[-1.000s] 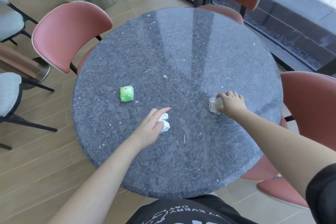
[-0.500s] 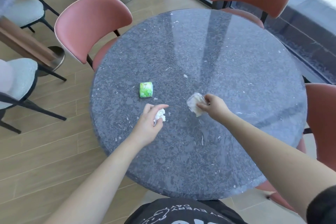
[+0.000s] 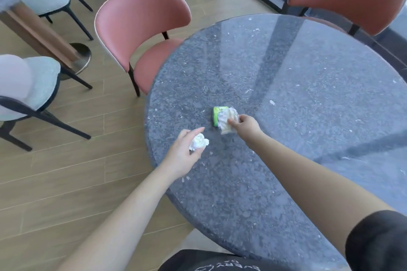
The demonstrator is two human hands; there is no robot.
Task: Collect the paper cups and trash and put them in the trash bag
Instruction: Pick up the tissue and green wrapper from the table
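Near the worktop's (image 3: pixel 308 94) left edge, the left hand (image 3: pixel 184 156) cups a crumpled tissue (image 3: pixel 198 141) in curled fingers; the right hand (image 3: pixel 246 126) pinches a clear wrapper (image 3: pixel 226 120) over the green packet (image 3: pixel 218 112).

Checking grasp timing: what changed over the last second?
The right hand lifted the clear wrapper it had been touching and carried it left, up to the green packet. The left hand still holds the white tissue; the packet stays on the table.
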